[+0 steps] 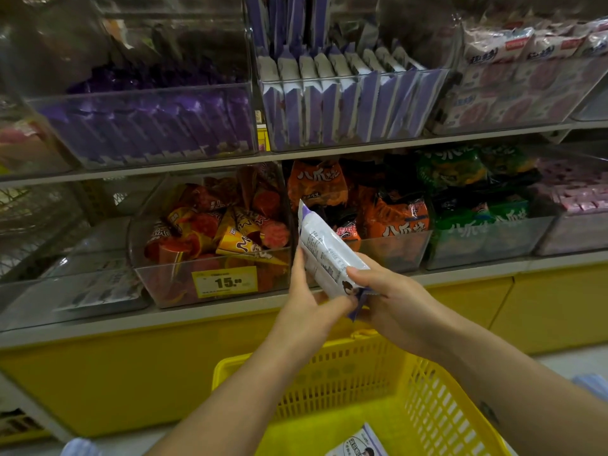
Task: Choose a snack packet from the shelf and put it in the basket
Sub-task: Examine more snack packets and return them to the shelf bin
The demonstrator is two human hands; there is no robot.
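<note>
A white and purple snack packet (324,250) is held tilted in front of the lower shelf, above the yellow basket (427,386). My left hand (304,302) grips its left side and lower end from below. My right hand (391,292) pinches its lower right corner, thumb on top. Matching purple and white packets (348,100) stand in a row in a clear bin on the upper shelf. One similar packet (358,444) lies on the basket floor.
Clear bins on the lower shelf hold red and orange cone snacks (227,225), orange packets (391,218) and green packets (473,199). A yellow price tag (224,282) reads 15. Dark purple packets (154,120) fill the upper left bin. A yellow cabinet base (115,380) runs below.
</note>
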